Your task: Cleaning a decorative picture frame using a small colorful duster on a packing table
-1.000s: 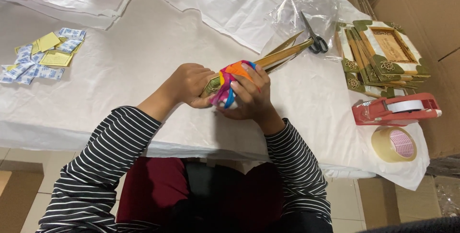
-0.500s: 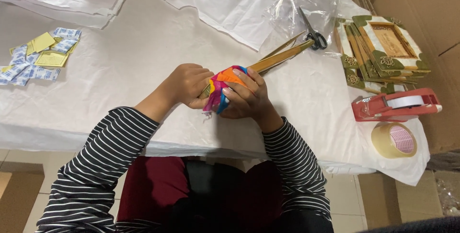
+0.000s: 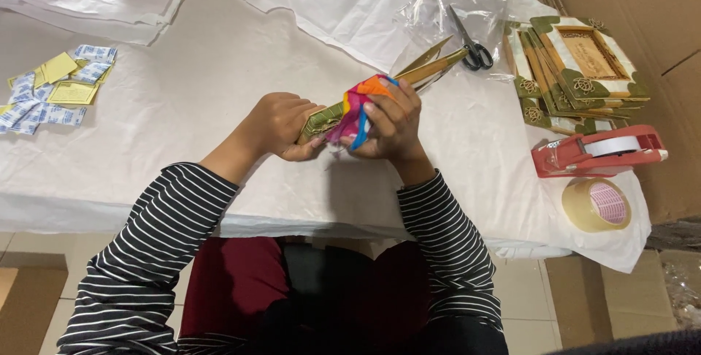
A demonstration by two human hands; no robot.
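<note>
My left hand grips the near end of a green and gold picture frame that is held edge-on above the white paper-covered table. My right hand is closed over a bright multicoloured band or ribbon that wraps the frame's middle. The far corner of the frame points toward the scissors. Both forearms wear black and white striped sleeves.
Black-handled scissors lie on clear plastic film. A stack of similar frames sits at right, with a red tape dispenser and a roll of tan tape. Small blue and yellow packets lie at left. Brown cardboard stands behind.
The frame and both hands have stayed in place above the table; my right hand's fingers have shifted over the coloured band, which now sits a little farther along the frame.
</note>
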